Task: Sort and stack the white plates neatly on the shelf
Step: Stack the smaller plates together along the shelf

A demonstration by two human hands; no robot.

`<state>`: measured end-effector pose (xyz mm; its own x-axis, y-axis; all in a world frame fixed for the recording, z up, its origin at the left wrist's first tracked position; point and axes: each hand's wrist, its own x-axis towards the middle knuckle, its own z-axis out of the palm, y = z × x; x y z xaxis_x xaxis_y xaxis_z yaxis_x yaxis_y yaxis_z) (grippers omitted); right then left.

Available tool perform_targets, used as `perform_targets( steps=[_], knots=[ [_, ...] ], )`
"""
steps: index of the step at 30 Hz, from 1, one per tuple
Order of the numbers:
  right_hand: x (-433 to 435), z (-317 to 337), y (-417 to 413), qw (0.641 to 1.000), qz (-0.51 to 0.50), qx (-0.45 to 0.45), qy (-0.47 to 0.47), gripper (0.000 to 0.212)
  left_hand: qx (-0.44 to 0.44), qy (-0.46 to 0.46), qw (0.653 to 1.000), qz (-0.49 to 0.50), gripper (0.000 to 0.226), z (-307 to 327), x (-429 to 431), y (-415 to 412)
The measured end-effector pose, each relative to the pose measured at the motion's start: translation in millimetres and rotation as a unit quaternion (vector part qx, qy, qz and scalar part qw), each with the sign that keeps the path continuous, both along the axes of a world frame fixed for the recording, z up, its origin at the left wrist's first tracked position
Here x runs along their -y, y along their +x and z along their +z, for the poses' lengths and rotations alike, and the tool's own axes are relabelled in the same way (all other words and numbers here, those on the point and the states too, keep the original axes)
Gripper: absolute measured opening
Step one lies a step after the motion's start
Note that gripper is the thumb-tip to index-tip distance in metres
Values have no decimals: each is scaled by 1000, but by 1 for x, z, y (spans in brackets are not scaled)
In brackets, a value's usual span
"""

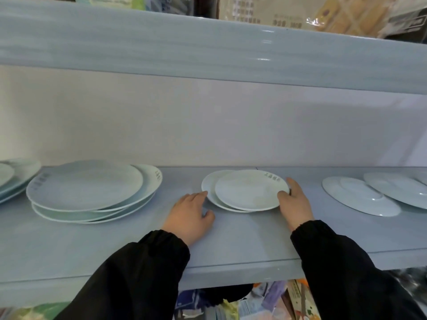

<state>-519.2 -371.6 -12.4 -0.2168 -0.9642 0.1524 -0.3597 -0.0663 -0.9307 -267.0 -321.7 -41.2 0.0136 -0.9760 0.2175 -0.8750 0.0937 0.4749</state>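
Two small plates (245, 192) lay on the shelf (231, 239). The upper plate (249, 189) sat shifted to the right on the lower plate (209, 185), so only a crescent of the lower one showed.

The right hand (297, 203) gripped the upper plate at its right rim. Its thumb (283, 195) curled over the near edge and its fingers (292, 182) wrapped round the far side. The left hand (189, 214) rested palm down on the shelf just left of the small plates, fingers loosely stretched and holding nothing. Its forefinger (204, 193) touched the lower plate's left rim (or lay so close that no gap showed). Both arms wore black sleeves (147, 262).

Well to the left of the small plates stood an uneven stack of large plates (85, 185), with more plates (13, 179) beyond it at the frame's edge. Well to the right of the small plates lay other plates (360, 197), overlapping one another. Above the small plates ran the upper shelf board (208, 49). Below and in front of them, under the shelf, sat packaged goods (265, 301), too blurred to make out.
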Motion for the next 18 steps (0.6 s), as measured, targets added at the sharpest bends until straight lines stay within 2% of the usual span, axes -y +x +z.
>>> perform_targets(
  steps=[5, 10, 18],
  knots=[
    [-2, -2, -1, 999, 5, 35, -18, 53, 2, 10, 1000, 2, 62, 3, -5, -2],
    [-3, -3, -2, 998, 10, 37, -41, 32, 4, 13, 1000, 3, 62, 3, -5, -2],
    [-5, -3, -2, 998, 9, 43, -44, 31, 5, 9, 1000, 2, 62, 4, -8, -2]
  ],
)
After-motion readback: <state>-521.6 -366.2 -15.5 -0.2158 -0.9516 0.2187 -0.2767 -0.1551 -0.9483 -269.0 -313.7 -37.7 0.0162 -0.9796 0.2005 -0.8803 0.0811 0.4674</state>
